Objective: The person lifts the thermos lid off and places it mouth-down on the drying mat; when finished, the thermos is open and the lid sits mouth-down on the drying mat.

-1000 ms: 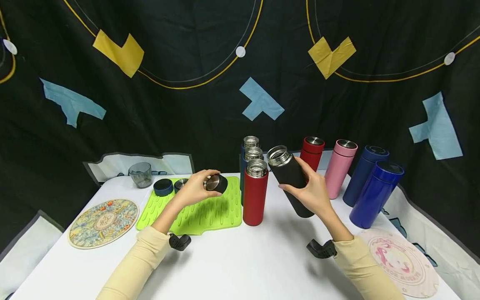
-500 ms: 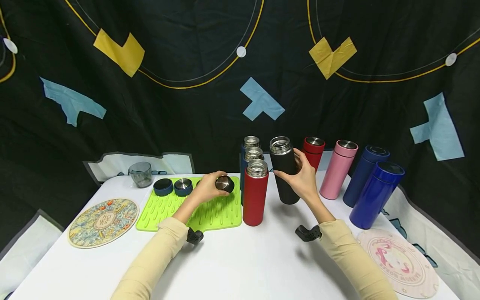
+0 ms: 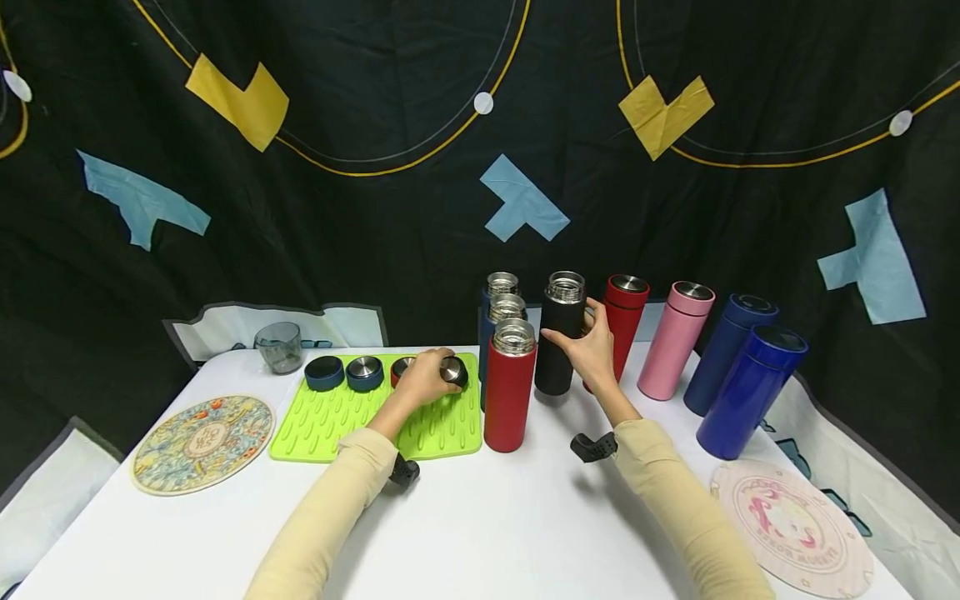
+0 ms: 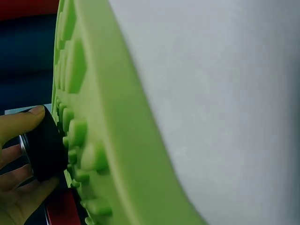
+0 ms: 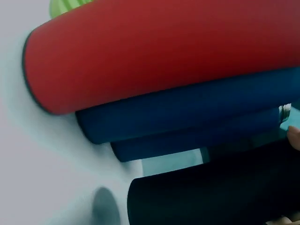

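Observation:
My left hand pinches a black bottle lid with a steel top, over the right end of a green drying mat. In the left wrist view the lid is right at the mat's bumps, beside a red lid. My right hand grips an uncapped black thermos bottle, held upright. In the right wrist view a shadow falls a little apart from the bottle's base. Left of it stand an uncapped red bottle and two uncapped blue bottles, in a row.
Two dark blue lids sit on the mat. Capped red, pink and blue bottles stand at the right. A glass cup and a patterned oval mat lie left; a pink round mat lies front right.
The left hand has moved right and lowered the lid to the mat. The right hand has brought the black bottle upright and back, behind the red one's level.

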Available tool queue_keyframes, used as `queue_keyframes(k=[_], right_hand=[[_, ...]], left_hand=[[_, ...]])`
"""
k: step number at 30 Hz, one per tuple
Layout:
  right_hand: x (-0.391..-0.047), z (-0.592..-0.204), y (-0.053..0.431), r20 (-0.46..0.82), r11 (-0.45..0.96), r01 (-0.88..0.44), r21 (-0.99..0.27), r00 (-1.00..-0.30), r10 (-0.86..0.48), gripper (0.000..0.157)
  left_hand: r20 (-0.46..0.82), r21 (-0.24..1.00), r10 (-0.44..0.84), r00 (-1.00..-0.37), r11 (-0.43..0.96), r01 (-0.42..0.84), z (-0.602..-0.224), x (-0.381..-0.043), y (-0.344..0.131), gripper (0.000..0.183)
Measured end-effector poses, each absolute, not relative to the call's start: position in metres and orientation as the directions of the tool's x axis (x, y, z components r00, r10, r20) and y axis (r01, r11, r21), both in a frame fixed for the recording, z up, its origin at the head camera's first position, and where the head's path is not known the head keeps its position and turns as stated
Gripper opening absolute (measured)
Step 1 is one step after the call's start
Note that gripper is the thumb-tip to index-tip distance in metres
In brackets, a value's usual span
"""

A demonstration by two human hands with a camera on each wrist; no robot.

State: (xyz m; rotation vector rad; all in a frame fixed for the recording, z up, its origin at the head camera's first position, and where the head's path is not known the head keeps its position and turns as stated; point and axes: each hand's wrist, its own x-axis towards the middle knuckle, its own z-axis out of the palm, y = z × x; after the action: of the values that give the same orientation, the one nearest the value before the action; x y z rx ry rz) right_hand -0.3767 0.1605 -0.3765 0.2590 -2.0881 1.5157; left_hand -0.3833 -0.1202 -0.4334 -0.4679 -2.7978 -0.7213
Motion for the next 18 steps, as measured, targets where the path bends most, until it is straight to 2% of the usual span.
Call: queue_keyframes(k=[5, 10, 18], right_hand=[[-0.391, -0.381, 0.155, 0.464, 0.276, -0.406, -0.871, -0.864, 0.193, 0.083], [-0.403, -0.386, 0.148, 0.448, 0.273, -0.391, -0.879, -0.873, 0.191, 0.083], [-0.413, -0.397, 0.145, 0.456, 0.278, -0.398, -0.874, -0.869, 0.191, 0.08]], left_hand=[[0.267, 0.429, 0.237, -0.934, 0.839, 0.335, -0.433, -0.383, -0.118, 0.063], [0.262, 0.434, 0.213, -0.941, 0.845, 0.312, -0.435, -0.385, -0.117, 0.064], [0.29, 0.416, 0.236, -0.928, 0.842, 0.344, -0.438, -0.387, -0.115, 0.064]])
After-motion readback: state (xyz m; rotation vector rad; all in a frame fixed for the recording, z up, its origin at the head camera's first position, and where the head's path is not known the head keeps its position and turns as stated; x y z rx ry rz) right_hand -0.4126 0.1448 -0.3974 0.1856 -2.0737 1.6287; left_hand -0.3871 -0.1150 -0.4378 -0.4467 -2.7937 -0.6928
